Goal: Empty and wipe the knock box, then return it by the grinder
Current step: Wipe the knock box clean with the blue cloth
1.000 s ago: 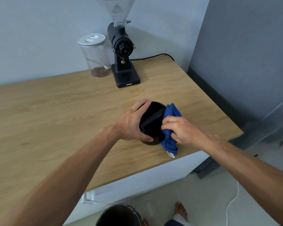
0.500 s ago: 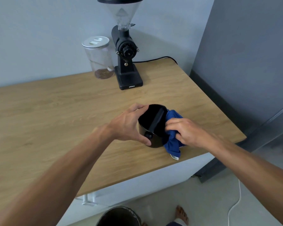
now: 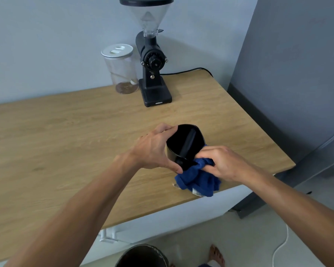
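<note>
We grip the knock box (image 3: 189, 135) near the counter (image 3: 66, 132) edge with our left hand (image 3: 152, 149), tilting its mouth toward us, so our right hand (image 3: 223, 163), closed on the cloth (image 3: 198, 179), can wipe its rim.

Your left hand (image 3: 154, 149) curled around the knock box (image 3: 183, 143), thumb low on its near wall, fingers over the far rim; your right hand (image 3: 223, 164) bunched on the blue cloth (image 3: 198, 179), both forearms bare, reaching forward
</note>
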